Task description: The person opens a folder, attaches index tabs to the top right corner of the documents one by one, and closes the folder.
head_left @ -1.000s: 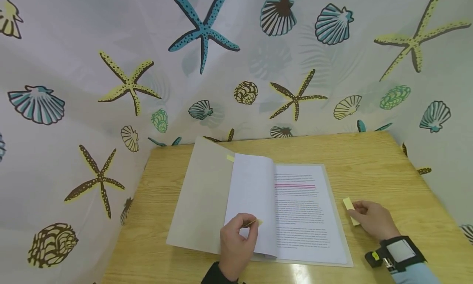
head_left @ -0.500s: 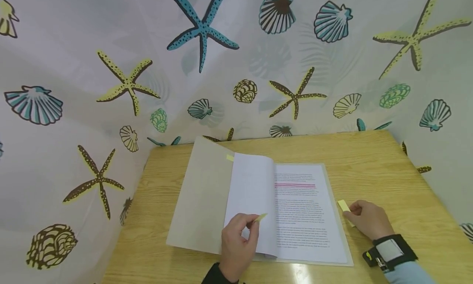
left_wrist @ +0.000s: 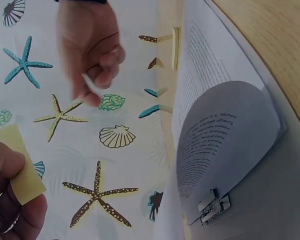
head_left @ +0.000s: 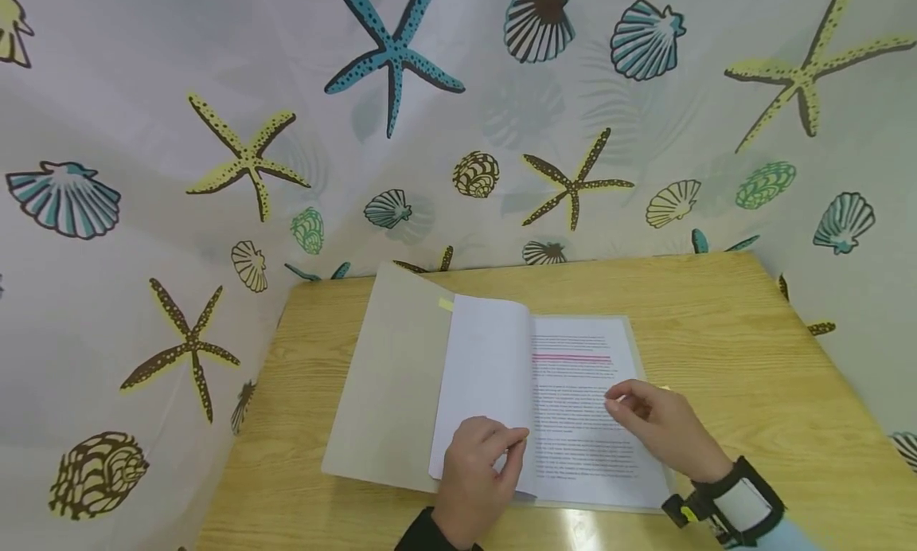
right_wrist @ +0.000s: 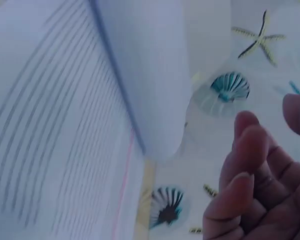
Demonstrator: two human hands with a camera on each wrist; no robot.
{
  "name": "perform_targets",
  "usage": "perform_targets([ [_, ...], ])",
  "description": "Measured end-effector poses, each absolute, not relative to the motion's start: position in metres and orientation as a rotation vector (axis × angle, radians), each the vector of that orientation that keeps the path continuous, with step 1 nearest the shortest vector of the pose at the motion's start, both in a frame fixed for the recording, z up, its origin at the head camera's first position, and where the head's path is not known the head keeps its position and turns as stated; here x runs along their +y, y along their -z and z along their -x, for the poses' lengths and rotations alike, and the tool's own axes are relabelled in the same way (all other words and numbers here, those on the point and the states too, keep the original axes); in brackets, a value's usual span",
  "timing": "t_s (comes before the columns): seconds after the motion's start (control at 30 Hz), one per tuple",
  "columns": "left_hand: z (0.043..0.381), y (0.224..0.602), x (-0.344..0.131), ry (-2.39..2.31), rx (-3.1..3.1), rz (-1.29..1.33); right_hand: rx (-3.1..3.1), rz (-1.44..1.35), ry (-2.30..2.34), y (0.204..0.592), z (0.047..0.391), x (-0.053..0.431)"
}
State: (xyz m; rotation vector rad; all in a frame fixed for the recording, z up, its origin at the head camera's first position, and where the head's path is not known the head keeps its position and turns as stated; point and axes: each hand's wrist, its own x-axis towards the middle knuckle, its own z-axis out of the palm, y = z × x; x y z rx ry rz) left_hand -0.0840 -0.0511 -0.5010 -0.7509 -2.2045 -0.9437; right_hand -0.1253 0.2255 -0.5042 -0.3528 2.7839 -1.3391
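My left hand (head_left: 480, 471) is over the turned-back pages near the front of an open folder (head_left: 394, 376). Between thumb and fingers it pinches a yellow sticky note (left_wrist: 21, 165), seen plainly in the left wrist view. My right hand (head_left: 669, 427) hovers over the right side of the printed page (head_left: 580, 447), fingers loosely bent and holding nothing. In the right wrist view its fingers (right_wrist: 240, 195) are bare, with the thumb apart. A yellow sticky-note pad (left_wrist: 175, 49) lies on the table beyond the page, mostly hidden behind the right hand in the head view.
Pink highlighting (head_left: 573, 357) crosses the printed page. A yellow tab (head_left: 446, 304) sticks out at the top of the turned pages. Inside the folder a metal clip (left_wrist: 213, 206) holds the sheets. The wooden table (head_left: 731, 320) meets a shell-patterned cloth (head_left: 444, 121) behind.
My right hand has let go of the sticky-note pad, leaving it on the table, and moved left over the page. My left hand has shifted slightly right with its sticky note.
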Motion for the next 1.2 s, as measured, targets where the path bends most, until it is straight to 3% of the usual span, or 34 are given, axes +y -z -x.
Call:
perform_targets([
  [0.1,0.084,0.500,-0.046,0.805,-2.204,0.830,2.559,0.644,1.517,0.489,0.115,0.197],
  [0.2,0.084,0.501,-0.041,0.696,-2.205,0.875,2.375,0.768,1.608,0.479,0.106,0.174],
  [0.4,0.084,0.503,-0.037,0.610,-2.196,0.878,2.416,0.693,1.631,0.479,0.101,0.155],
  [1.2,0.086,0.507,-0.035,0.579,-2.214,0.910,2.535,0.704,1.512,0.486,0.102,0.166],
])
